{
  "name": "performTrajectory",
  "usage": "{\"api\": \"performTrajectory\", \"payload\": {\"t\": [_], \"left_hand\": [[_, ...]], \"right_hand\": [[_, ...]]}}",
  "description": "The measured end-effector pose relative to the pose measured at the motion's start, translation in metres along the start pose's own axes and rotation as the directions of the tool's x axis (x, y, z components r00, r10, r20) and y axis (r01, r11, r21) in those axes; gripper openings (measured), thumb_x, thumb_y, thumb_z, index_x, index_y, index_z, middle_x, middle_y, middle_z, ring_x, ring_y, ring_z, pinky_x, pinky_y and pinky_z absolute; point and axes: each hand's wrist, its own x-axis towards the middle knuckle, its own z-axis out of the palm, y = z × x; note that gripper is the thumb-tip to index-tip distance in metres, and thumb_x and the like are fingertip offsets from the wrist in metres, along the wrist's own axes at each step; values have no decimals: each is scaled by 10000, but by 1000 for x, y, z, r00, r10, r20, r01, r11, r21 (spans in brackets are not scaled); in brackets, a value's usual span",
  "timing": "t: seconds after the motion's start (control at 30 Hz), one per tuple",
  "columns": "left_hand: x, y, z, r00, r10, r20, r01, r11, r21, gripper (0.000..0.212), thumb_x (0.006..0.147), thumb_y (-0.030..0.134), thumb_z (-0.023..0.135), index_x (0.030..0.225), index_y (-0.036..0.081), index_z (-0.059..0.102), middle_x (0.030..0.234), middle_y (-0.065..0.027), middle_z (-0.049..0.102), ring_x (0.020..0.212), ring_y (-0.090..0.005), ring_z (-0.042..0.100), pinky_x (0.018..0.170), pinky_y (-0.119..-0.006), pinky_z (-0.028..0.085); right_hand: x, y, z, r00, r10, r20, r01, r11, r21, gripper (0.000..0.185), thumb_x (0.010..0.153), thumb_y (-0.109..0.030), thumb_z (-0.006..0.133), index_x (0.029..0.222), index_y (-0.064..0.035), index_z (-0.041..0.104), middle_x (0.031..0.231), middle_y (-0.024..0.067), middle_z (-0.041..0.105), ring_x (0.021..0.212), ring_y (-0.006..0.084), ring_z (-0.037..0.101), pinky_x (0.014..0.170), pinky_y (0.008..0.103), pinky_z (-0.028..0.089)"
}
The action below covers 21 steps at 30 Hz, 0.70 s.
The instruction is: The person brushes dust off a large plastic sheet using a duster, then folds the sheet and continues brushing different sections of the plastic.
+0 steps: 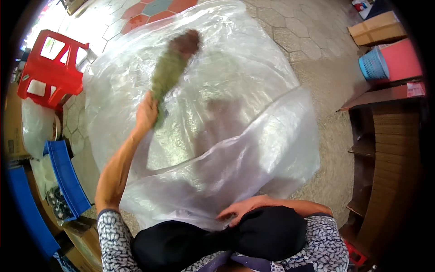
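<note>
A large sheet or bag of clear plastic (119, 74) lies spread and wrinkled before me, with a long fold crossing its nearer part. My left hand (148, 110) reaches out over its left side. The fingers close on the narrow near end of a long green object (167, 73) with a dark reddish-brown far end. Motion blurs this object, so its kind is unclear. Close to my body, my right hand (242, 208) bends at the near edge of the plastic, fingers curled on it. Part of that hand is hidden behind my black-clothed knee (273, 227).
To the left are a red plastic stool (51, 68), a blue plastic bin (66, 176) and a cardboard box (83, 238). At right stand a brown shelf unit (394, 163), a light-blue basket (373, 64) and a taped carton (377, 29). Hexagonal tiles (289, 23) pave the floor.
</note>
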Motion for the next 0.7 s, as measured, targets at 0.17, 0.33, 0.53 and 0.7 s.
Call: {"api": "performTrajectory", "payload": {"t": [0.17, 0.33, 0.53, 0.7], "left_hand": [[-67, 91, -2, 797, 414, 440, -416, 904, -96, 158, 802, 80, 559, 949, 76, 500, 810, -163, 562, 764, -383, 581, 608, -463, 473], [27, 84, 55, 539, 727, 426, -786, 615, -54, 193, 787, 55, 551, 969, 106, 511, 907, -103, 595, 846, -307, 618, 629, -412, 514], [184, 73, 83, 975, -165, -151, 173, 984, 38, 216, 910, 203, 442, 1018, 24, 492, 995, -293, 601, 900, -490, 564, 779, -544, 439], [121, 107, 100, 970, 181, 164, -189, 981, 35, 281, 927, 238, 455, 1119, 44, 518, 838, -282, 618, 782, -477, 587, 655, -534, 463]], "right_hand": [[-58, -88, -88, 299, -700, -648, -479, 477, -737, 329, 782, -95, 622, 1107, -49, 599, 1195, 189, 533, 1114, 360, 494, 939, 461, 404], [-66, -22, -117, 273, -371, -888, -827, 380, -413, 619, 835, -413, 630, 1379, -185, 441, 1483, 240, 197, 1372, 410, 179, 996, 630, 272], [-59, -39, -122, 293, -404, -866, -761, 450, -467, 671, 821, -376, 652, 1416, -222, 385, 1528, 165, 138, 1389, 374, 173, 1019, 567, 242], [-109, -36, -171, 155, -539, -828, -602, 613, -511, 342, 821, -232, 642, 1127, -84, 603, 1337, 172, 433, 1179, 369, 422, 915, 497, 372]]}}
